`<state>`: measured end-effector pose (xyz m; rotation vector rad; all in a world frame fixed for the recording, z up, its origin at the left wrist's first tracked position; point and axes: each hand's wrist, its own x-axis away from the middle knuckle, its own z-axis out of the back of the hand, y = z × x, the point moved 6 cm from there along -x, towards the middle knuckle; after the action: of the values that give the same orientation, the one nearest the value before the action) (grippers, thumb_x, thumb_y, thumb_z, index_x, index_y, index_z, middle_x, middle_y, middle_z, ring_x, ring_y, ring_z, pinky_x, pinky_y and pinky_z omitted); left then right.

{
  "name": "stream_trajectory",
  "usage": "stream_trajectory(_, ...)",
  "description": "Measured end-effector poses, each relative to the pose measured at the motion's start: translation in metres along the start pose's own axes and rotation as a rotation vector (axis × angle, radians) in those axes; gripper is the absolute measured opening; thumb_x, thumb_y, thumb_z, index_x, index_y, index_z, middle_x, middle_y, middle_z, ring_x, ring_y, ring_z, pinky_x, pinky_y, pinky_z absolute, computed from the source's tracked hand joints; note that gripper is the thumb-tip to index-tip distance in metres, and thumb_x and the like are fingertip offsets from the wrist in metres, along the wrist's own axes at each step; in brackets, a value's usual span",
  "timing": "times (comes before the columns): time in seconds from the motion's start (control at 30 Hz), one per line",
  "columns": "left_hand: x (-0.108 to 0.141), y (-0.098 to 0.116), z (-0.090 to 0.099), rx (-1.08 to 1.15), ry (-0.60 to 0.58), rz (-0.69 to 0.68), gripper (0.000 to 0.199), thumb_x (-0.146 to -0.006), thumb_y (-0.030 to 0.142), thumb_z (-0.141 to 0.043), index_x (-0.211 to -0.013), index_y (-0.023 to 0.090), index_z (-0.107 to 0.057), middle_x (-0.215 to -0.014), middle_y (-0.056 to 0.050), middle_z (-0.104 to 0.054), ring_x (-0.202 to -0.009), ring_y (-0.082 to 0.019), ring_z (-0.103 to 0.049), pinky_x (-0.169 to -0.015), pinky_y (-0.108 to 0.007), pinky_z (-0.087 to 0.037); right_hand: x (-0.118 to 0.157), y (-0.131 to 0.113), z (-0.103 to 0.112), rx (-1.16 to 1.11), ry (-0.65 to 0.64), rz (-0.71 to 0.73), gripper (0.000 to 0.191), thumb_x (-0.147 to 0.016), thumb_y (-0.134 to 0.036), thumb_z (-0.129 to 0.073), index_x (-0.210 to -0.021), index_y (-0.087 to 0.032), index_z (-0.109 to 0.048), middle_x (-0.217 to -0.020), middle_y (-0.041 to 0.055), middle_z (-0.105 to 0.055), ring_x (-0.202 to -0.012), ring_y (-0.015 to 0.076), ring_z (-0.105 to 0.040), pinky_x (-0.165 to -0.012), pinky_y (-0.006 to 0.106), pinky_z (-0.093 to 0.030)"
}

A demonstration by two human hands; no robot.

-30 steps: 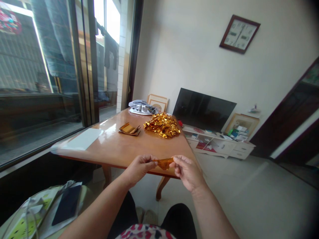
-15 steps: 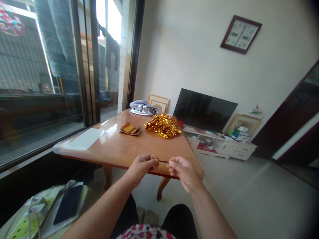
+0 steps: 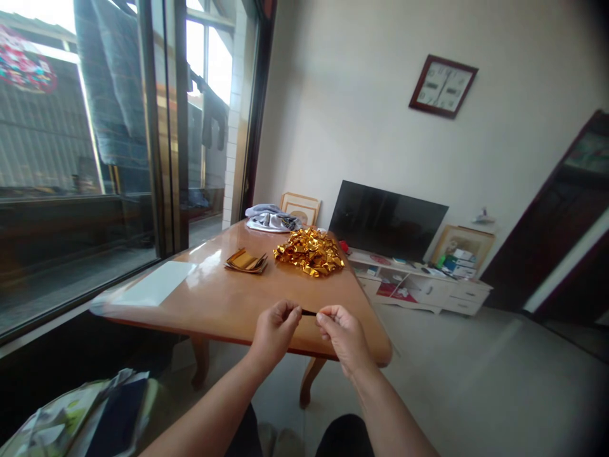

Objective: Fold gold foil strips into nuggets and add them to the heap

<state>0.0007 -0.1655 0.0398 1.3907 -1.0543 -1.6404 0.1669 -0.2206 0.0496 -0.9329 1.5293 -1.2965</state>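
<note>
Between my two hands a thin dark strip point(image 3: 309, 312), seen nearly edge-on, is stretched level over the near edge of the wooden table point(image 3: 228, 298). My left hand point(image 3: 276, 327) pinches its left end between thumb and fingers. At the other end, my right hand point(image 3: 340, 330) pinches it the same way. The strip looks like a folded sheet, but its material is hard to tell. Beyond my hands lies a heap of shiny gold folded foil paper pieces point(image 3: 311, 251). Left of the heap is a small stack of gold-brown paper sheets point(image 3: 246, 260).
A white sheet point(image 3: 155, 282) lies at the table's left side. Folded cloth point(image 3: 271, 218) rests at the far end. A television point(image 3: 387, 219) stands on a white cabinet point(image 3: 431, 295) beyond. At lower left, a dark flat device point(image 3: 118, 416) lies on a cluttered surface.
The view has tilted up slightly, so the room sits lower in the frame. My hands have drawn a little closer together, both still pinching the strip.
</note>
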Motion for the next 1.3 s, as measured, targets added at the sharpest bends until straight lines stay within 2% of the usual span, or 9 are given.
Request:
stream_trajectory(0.13,-0.014,-0.001,-0.001,-0.065,0.028,-0.06,0.028,-0.086,0.045,-0.062,-0.075,0.019,-0.068,-0.067,-0.001,-0.063,-0.066,-0.016,-0.054,-0.063,-0.025,-0.037,-0.018,0.007,-0.003,0.025,0.018,0.024,0.022,-0.074,-0.034,-0.072,-0.087,-0.02,-0.061,-0.062,-0.0042,-0.059,-0.054,0.0117,-0.05,-0.053,0.025,-0.038)
stream_trajectory(0.33,-0.038,-0.007,-0.007,-0.13,0.004,-0.097,0.029,-0.088,0.045,-0.06,-0.079,0.019,-0.068,-0.067,0.0,-0.061,-0.066,-0.016,-0.054,-0.061,-0.025,-0.036,-0.05,0.021,0.001,0.068,0.055,0.037,0.015,-0.078,-0.031,-0.06,-0.088,-0.02,-0.062,-0.067,-0.0002,-0.064,-0.06,0.0147,-0.055,-0.054,0.025,-0.04)
stream_trajectory(0.57,-0.075,-0.031,-0.02,0.036,-0.085,-0.057,0.028,-0.082,0.038,-0.068,-0.097,0.015,-0.07,-0.088,-0.007,-0.072,-0.08,-0.02,-0.063,-0.071,-0.027,-0.046,-0.091,0.031,0.006,0.188,0.106,0.167,0.018,-0.083,-0.035,-0.056,-0.091,-0.02,-0.063,-0.071,0.0012,-0.066,-0.058,0.0153,-0.054,-0.053,0.025,-0.04)
stream_trajectory(0.83,-0.118,-0.064,-0.032,0.156,0.001,0.074,0.025,-0.075,0.029,-0.063,-0.091,0.013,-0.071,-0.077,-0.005,-0.07,-0.07,-0.017,-0.063,-0.066,-0.026,-0.048,-0.126,0.033,0.005,0.308,0.224,0.283,0.025,-0.081,-0.039,-0.055,-0.092,-0.019,-0.067,-0.074,0.003,-0.07,-0.065,0.0196,-0.061,-0.059,0.027,-0.045)
stream_trajectory(1.0,-0.153,-0.079,-0.039,0.2,0.042,0.099,0.023,-0.072,0.026,-0.061,-0.088,0.013,-0.07,-0.074,-0.005,-0.069,-0.066,-0.016,-0.062,-0.064,-0.026,-0.048,-0.152,0.031,0.0,0.395,0.247,0.34,0.025,-0.082,-0.035,-0.052,-0.092,-0.02,-0.069,-0.076,0.0041,-0.072,-0.069,0.0215,-0.064,-0.062,0.029,-0.048)
stream_trajectory(1.1,-0.171,-0.086,-0.041,0.223,0.066,0.076,0.022,-0.071,0.024,-0.06,-0.088,0.014,-0.069,-0.076,-0.004,-0.069,-0.068,-0.016,-0.062,-0.066,-0.027,-0.049,-0.171,0.028,-0.002,0.429,0.262,0.342,0.028,-0.081,-0.031,-0.052,-0.1,-0.019,-0.07,-0.079,0.0054,-0.073,-0.072,0.0225,-0.067,-0.064,0.03,-0.05)
stream_trajectory(1.2,-0.181,-0.094,-0.041,0.281,0.107,0.043,0.025,-0.071,0.024,-0.063,-0.093,0.014,-0.069,-0.08,-0.004,-0.07,-0.069,-0.015,-0.063,-0.069,-0.027,-0.05,-0.189,0.028,-0.005,0.447,0.249,0.315,0.037,-0.08,-0.028,-0.054,-0.11,-0.016,-0.07,-0.082,0.0074,-0.075,-0.076,0.0243,-0.069,-0.068,0.032,-0.053)
stream_trajectory(1.3,-0.185,-0.106,-0.038,0.338,0.138,0.059,0.037,-0.072,0.026,-0.066,-0.107,0.014,-0.067,-0.084,-0.005,-0.071,-0.071,-0.015,-0.064,-0.071,-0.028,-0.051,-0.205,0.033,-0.01,0.449,0.201,0.299,0.038,-0.079,-0.026,-0.054,-0.111,-0.016,-0.073,-0.086,0.0095,-0.076,-0.081,0.0258,-0.071,-0.073,0.034,-0.055)
